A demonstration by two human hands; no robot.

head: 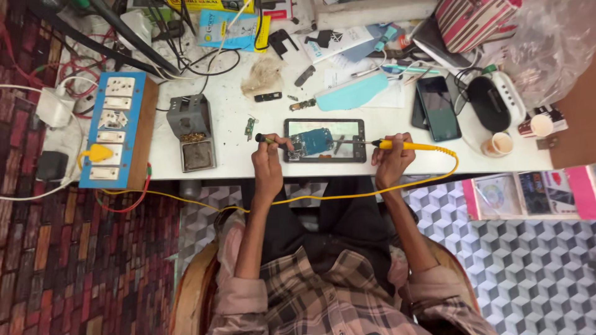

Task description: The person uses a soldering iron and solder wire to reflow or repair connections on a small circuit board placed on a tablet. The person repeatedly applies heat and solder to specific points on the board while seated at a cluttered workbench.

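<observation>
Nearest my view are the checked shirt sleeves [323,291], rolled up, with both forearms reaching forward to the white table [230,155]. I take the opened tablet [325,140] as my landmark: it lies flat at the table's near edge, back off, a blue circuit board [313,140] showing inside. My left hand [268,160] is closed around a small dark-handled tool [266,139], its tip at the tablet's left edge. My right hand [391,160] grips a yellow soldering iron [403,146], the metal tip reaching over the tablet's right part; whether it touches the board I cannot tell. Its yellow cord [347,197] loops back under the tablet's side of the table toward a blue socket board [115,127] far left of the tablet. Between them stands a grey iron stand [194,133]. Right of the tablet lies a dark phone [438,108].
</observation>
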